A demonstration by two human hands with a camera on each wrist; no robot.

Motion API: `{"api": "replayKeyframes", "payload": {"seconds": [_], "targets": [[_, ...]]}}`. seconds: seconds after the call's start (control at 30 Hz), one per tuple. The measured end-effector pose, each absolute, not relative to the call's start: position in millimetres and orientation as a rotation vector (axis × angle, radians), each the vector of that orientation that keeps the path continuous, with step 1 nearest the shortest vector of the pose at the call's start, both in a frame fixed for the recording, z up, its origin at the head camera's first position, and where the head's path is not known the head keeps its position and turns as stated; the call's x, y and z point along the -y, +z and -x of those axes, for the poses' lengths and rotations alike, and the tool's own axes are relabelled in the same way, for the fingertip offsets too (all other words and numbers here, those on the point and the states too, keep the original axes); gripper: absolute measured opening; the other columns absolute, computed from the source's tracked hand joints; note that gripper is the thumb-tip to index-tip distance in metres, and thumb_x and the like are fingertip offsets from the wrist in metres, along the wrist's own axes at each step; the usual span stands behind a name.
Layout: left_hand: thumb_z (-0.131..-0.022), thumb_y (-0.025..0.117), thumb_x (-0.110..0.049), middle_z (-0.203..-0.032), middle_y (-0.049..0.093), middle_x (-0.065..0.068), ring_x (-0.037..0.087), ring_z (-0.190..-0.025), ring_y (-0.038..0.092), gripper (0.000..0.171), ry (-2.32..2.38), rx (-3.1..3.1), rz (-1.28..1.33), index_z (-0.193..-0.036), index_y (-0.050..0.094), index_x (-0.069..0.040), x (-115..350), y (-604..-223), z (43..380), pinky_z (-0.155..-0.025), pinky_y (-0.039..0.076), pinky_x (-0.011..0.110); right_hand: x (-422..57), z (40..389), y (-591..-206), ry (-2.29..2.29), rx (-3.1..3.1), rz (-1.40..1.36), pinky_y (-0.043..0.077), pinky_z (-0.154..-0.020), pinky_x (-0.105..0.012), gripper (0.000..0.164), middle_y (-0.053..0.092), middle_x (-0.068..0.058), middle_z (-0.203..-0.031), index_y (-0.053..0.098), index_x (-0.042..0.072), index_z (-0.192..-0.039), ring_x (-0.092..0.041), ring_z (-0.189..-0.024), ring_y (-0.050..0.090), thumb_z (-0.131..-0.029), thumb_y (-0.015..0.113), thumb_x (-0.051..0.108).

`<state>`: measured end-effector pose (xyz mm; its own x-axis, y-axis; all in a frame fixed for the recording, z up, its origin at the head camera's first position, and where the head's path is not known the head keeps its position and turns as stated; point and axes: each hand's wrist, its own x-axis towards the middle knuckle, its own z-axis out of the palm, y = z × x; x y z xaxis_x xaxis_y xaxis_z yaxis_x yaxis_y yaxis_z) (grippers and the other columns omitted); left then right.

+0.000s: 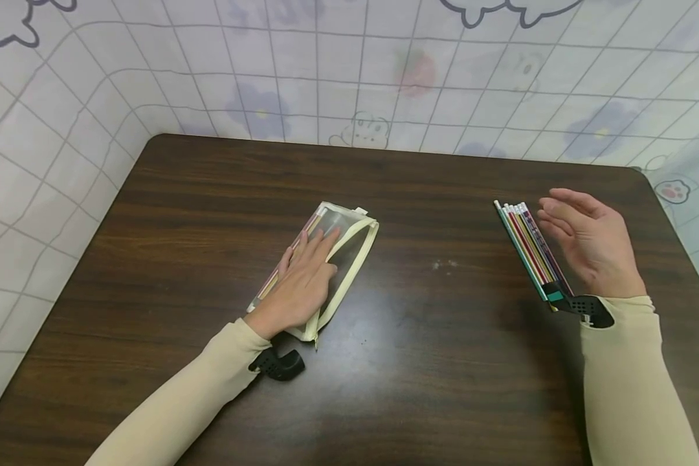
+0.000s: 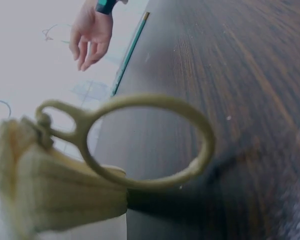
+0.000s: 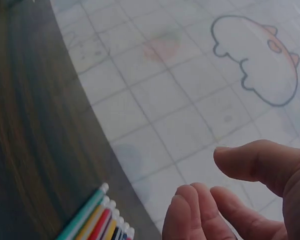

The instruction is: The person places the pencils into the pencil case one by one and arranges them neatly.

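A see-through pencil pouch [image 1: 349, 255] with cream zipper trim lies on the table, several pencils showing along its left side. My left hand [image 1: 299, 278] rests on top of it, fingers extended over the plastic. The pouch's cream zipper pull [image 2: 207, 145] looms large in the left wrist view. On the right lies a row of several pencils [image 1: 527, 243] in teal, yellow, red and dark colours, their white ends [image 3: 105, 187] pointing away from me. Just right of that row is my right hand [image 1: 594, 239], fingers loosely bent, thumb apart from them, holding nothing.
The dark wooden table [image 1: 419, 362] has rounded far corners. Behind it hangs a white gridded covering [image 1: 338, 71] with cartoon prints. Small pale specks [image 1: 444, 264] mark the tabletop between pouch and pencils. Black wrist mounts [image 1: 279, 364] sit at both sleeves.
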<state>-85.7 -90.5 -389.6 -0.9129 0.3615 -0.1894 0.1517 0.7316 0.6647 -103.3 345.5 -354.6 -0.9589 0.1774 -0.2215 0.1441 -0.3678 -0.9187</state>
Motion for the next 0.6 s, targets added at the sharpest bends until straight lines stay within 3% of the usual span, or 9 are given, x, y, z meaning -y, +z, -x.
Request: {"api": "replayKeyframes", "payload": {"seconds": [0.3,0.6], "targets": [[-0.106,0.022,-0.031,-0.177,0.010,0.006,0.029,-0.165,-0.006,0.063,0.977,-2.632,-0.406,-0.168,0.014,-0.028,90.5,-389.9,85.9,-0.130,-0.003,0.059,-366.9,102.1,-367.9,2.357,2.085,0.425,0.059,-0.082,-0.016,0.034,0.068,0.006,-0.117,0.066,0.013,-0.127,-0.008,-0.098,0.072,-0.094,0.073,0.011],[-0.106,0.023,-0.031,-0.177,0.010,0.006,0.029,-0.165,-0.006,0.063,0.975,-2.634,-0.402,-0.168,0.015,-0.028,90.3,-389.8,85.8,-0.130,-0.002,0.059,-378.0,105.5,-382.1,1.605,2.798,0.485,0.046,-0.082,-0.008,0.060,0.059,0.026,-0.113,0.052,0.013,-0.145,0.002,-0.101,0.060,-0.097,0.067,0.047]]}}
